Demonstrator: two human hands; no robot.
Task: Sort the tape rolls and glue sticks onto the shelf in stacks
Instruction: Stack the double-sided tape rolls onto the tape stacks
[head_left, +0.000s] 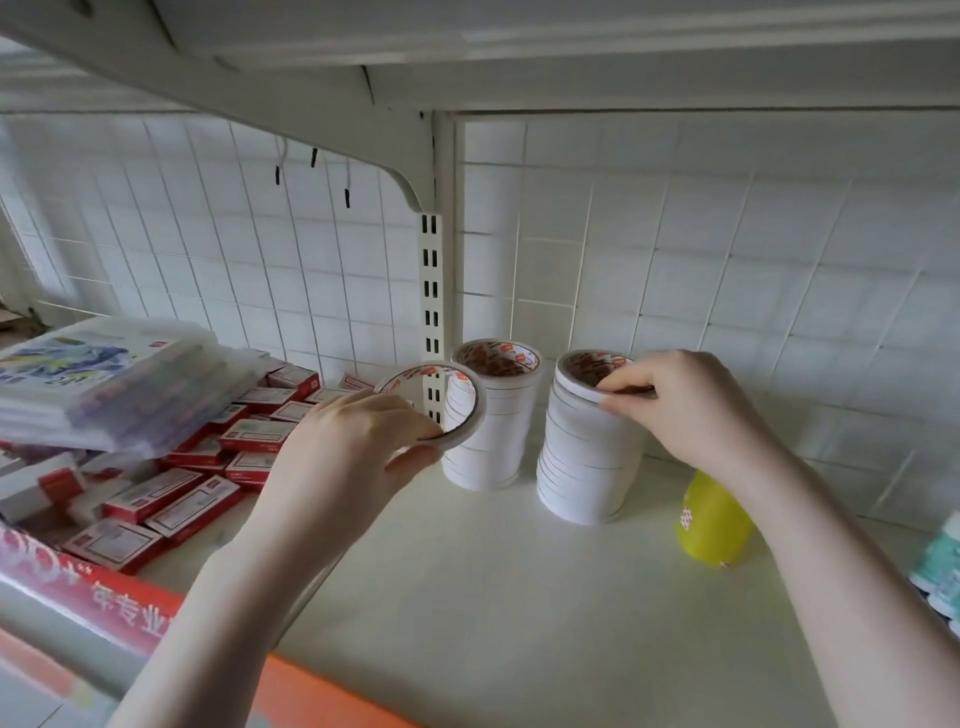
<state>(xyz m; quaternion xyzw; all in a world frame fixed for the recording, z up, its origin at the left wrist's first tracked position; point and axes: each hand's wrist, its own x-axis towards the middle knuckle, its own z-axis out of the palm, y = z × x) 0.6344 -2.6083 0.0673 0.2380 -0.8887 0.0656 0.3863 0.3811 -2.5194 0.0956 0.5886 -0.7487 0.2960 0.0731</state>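
Up close, the right hand (685, 410) has its fingertips curled onto the rim of the top roll (589, 382) of the right stack (587, 452), pinching that roll where it sits. The left hand (353, 447) pinches a single loose roll (460, 410) between thumb and fingers, holding it tilted in the air just in front of the left stack (491, 426). Both stacks stand upright on the shelf (493, 582), near each other at the back by the slotted post (431, 312). A yellow bottle (711, 519) lies near the right stack, under the right forearm. Red boxes (171, 483) are heaped at the left, with clear packets (114, 384) on top of them.
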